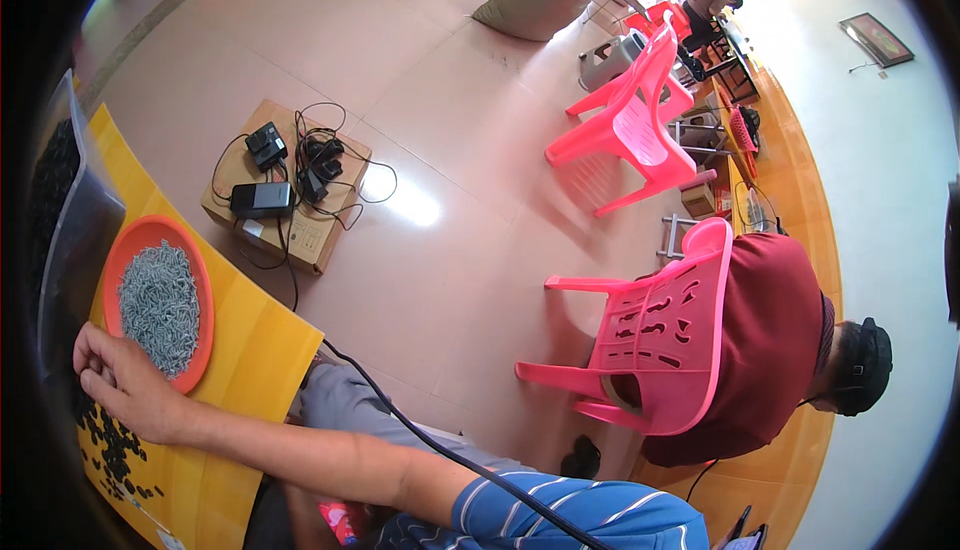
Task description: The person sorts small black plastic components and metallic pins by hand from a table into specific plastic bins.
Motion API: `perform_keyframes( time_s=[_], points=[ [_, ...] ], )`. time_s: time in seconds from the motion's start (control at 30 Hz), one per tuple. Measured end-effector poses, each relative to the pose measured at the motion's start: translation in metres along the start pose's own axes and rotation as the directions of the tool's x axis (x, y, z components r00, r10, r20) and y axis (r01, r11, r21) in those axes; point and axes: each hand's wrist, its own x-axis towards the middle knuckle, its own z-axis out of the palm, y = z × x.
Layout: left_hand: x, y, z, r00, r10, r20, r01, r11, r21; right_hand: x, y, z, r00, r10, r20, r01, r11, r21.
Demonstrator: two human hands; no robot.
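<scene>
My right hand (128, 382) rests at the left over the yellow table (250, 335), its fingers curled closed. Whatever they may hold is hidden. Just beyond it stands an orange bowl (207, 295) filled with small silvery screws (160, 305); the hand is by its near rim. Small black parts (115, 450) lie scattered on the table below the hand. A grey translucent bin (85, 210) with black pieces in it stands left of the bowl. My left hand is out of the picture.
A cardboard box (315, 235) on the floor carries black adapters and tangled cables. A black cable (400, 415) crosses near my arm. To the right, a person in a dark red top (770, 350) sits on a pink chair (660, 340). Another pink chair (640, 130) stands behind.
</scene>
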Motion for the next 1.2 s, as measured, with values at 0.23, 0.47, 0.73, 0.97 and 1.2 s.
perform_keyframes(
  time_s=[0.23, 0.47, 0.73, 0.97, 1.2],
  points=[
    [0.006, -0.080, -0.018, 0.996, -0.087, -0.013, 0.088, 0.995, 0.048, 0.000, -0.003, -0.002, 1.000, -0.022, -0.005, 0.021, 0.999, -0.045],
    [0.018, -0.142, -0.031, 0.991, -0.134, 0.001, 0.133, 0.987, 0.096, -0.056, -0.056, -0.011, 0.994, 0.025, 0.106, -0.016, 0.996, -0.087],
    [0.019, -0.196, -0.010, 0.978, -0.205, 0.048, 0.201, 0.976, 0.088, -0.250, -0.189, -0.197, 0.300, 0.881, 0.367, -0.898, 0.390, -0.203],
    [0.000, -0.198, -0.008, 0.954, -0.288, 0.079, 0.296, 0.947, -0.124, -0.229, -0.358, -0.390, 0.633, -0.446, -0.632, -0.426, 0.482, -0.766],
    [0.065, -0.290, 0.058, 0.994, 0.014, -0.111, -0.013, 1.000, 0.007, -0.225, -0.735, -0.485, 0.126, -0.543, -0.830, -0.231, 0.798, -0.557]
  ],
)
